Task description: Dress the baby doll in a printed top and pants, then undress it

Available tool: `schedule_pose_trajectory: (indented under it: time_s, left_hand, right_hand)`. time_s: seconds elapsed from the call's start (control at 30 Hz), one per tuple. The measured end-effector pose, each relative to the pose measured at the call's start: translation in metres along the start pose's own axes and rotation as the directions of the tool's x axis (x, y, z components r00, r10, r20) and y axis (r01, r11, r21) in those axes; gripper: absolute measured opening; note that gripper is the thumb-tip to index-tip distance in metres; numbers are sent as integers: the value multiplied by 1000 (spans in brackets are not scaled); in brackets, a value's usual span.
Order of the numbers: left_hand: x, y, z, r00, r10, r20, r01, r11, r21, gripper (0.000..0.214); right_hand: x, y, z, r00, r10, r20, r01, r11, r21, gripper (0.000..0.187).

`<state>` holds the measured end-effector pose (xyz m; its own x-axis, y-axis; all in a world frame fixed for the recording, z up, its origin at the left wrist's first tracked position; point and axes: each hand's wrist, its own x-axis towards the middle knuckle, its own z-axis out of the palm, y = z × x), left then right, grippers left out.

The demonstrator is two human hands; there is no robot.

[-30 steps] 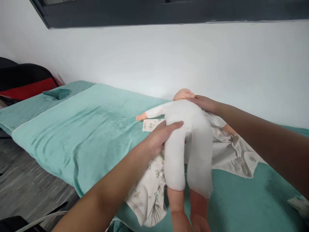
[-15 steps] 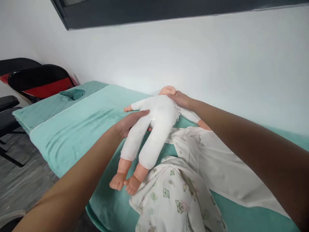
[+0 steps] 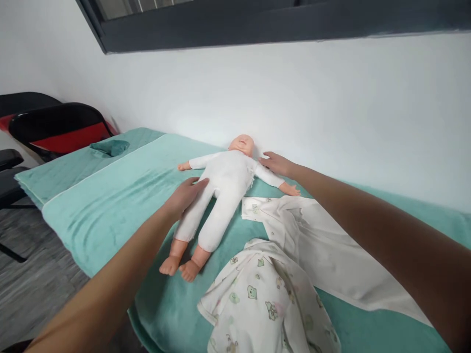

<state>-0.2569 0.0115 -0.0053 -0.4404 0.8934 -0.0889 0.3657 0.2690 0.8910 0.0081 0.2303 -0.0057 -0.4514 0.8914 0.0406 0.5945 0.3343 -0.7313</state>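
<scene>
A baby doll (image 3: 224, 189) with a white cloth body lies on its back on the teal towel (image 3: 121, 201), head toward the wall. My left hand (image 3: 184, 195) rests flat against the doll's hip and thigh, fingers stretched out. My right hand (image 3: 274, 163) lies open by the doll's shoulder, just beside the head. A white baby garment with small bear prints (image 3: 294, 264) is spread and bunched to the right of the doll, close to me.
The teal towel covers a low bed along a white wall (image 3: 294, 98). A small folded dark-green cloth (image 3: 109, 146) sits at the far left end. Black and red chairs (image 3: 55, 127) stand left of the bed over a grey floor (image 3: 25, 284).
The doll has been carried left off the garment and laid flat on the towel. My right hand has slipped out from under its head; my left has loosened from its hip.
</scene>
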Motion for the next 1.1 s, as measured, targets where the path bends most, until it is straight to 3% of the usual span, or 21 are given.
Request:
schedule_pose_trajectory:
  time_s: [0.07, 0.1, 0.17, 0.27, 0.37, 0.47, 0.53, 0.6, 0.67, 0.77, 0.83, 0.9, 1.0, 1.1]
  left_hand:
    - [-25, 1, 0, 970, 188, -153, -162, 973, 167, 50]
    - [-42, 2, 2, 936, 313, -164, -267, 930, 253, 45]
    - [-80, 3, 11, 885, 466, -14, -434, 835, 339, 35]
    - [-127, 2, 32, 864, 374, 338, -486, 795, 362, 45]
    - [-145, 3, 54, 815, 260, 517, -497, 774, 394, 59]
    - [-150, 12, 72, 759, 195, 622, -480, 812, 331, 37]
    - [-158, 24, 85, 694, 283, 662, -546, 806, 227, 22]
    - [-171, 38, 101, 607, 484, 630, -706, 692, 148, 22]
    - [-185, 54, 122, 504, 658, 560, -842, 519, 149, 27]
    - [-199, 80, 155, 387, 745, 544, -921, 337, 195, 22]
    - [-204, 96, 172, 382, 703, 600, -924, 299, 239, 24]
    - [-209, 110, 182, 433, 643, 631, -901, 281, 331, 27]
    - [-220, 127, 183, 504, 661, 556, -843, 237, 483, 24]
    - [-236, 140, 174, 548, 730, 408, -775, 260, 576, 24]
  right_hand:
    - [-26, 24, -23, 996, 84, -32, -86, 994, -67, 65]
    - [-41, 36, -36, 991, 120, -66, -126, 987, -97, 60]
    - [-73, 60, -61, 977, 182, -111, -204, 953, -224, 54]
    - [-125, 87, -92, 968, 238, -78, -249, 888, -385, 53]
    - [-173, 94, -112, 969, 247, -24, -228, 848, -478, 45]
    - [-214, 81, -117, 967, 244, 72, -166, 819, -549, 30]
    - [-239, 65, -114, 971, 212, 111, -109, 805, -584, 21]
    - [-265, 45, -107, 984, 105, 142, 10, 769, -639, 19]
    - [-296, 22, -100, 982, -51, 184, 169, 679, -714, 23]
    - [-347, -14, -94, 951, -177, 253, 309, 532, -788, 23]
    - [-379, -32, -97, 939, -208, 274, 341, 462, -819, 16]
    - [-407, -42, -107, 959, -168, 229, 282, 463, -840, 15]
    - [-437, -41, -128, 999, 17, 41, 21, 629, -777, 16]
    - [-453, -26, -144, 971, 222, -92, -235, 795, -560, 26]
